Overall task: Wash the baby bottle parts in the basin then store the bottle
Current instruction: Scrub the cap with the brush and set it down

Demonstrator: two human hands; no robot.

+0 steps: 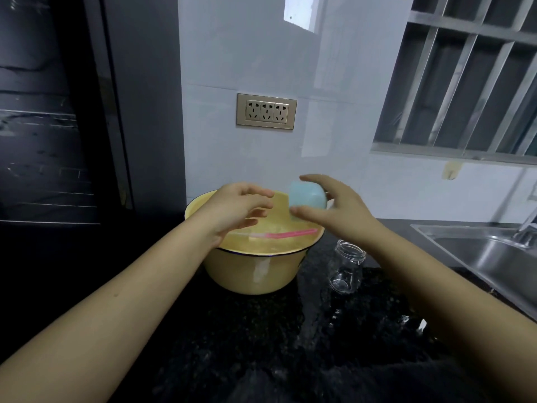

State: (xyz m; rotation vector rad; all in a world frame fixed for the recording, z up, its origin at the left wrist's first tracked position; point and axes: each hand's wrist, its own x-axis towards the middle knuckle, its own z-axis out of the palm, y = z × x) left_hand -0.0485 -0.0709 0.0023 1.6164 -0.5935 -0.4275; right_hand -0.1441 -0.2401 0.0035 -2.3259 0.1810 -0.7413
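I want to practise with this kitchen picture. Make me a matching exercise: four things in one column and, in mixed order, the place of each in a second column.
Things
1. blue cap
2. clear bottle
3. pink brush
4. socket plate

Places
A. on the white wall
B. lying in the yellow basin
C. held in the right hand
D. standing on the dark counter, right of the basin

Pairs: 1-C, 2-D, 3-B, 4-A
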